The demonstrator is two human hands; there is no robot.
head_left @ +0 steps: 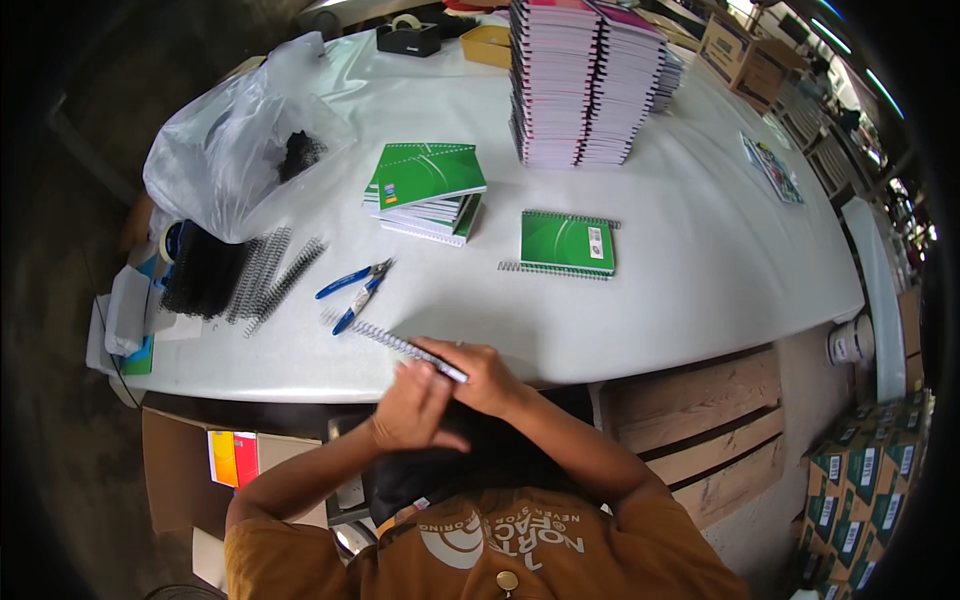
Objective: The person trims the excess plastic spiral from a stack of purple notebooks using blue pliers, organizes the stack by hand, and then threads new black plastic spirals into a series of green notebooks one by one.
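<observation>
Pinching with the fingers (450, 352) of the right hand (482, 378), curled along the far side of a coil-bound notebook (400, 346), held nearly edge-on just below and to the right of the blue-handled wire cutters (355, 295). Cannot tell the exact grip of the left hand (408, 402): blurred, thumb apart from the rest, fingertips at or very near the notebook's near side. Can see the spiral coil running past the notebook's end toward the cutters' lower handle, but cannot tell touching from just beside.

Would worry first about that free coil end: likely to snag on the cutters with any sideways pull, then bend or back out of its holes. Could also crush the coil or shift the pages out of line by squeezing unevenly. Might slip toward the lap, too, if pinched loosely so close to the front of the table (700, 260). Should watch for tangling among the loose spiral coils (280, 285) left of the cutters. Could topple the uneven stack of green notebooks (425, 180), above and right of the cutters, with a careless reach.
</observation>
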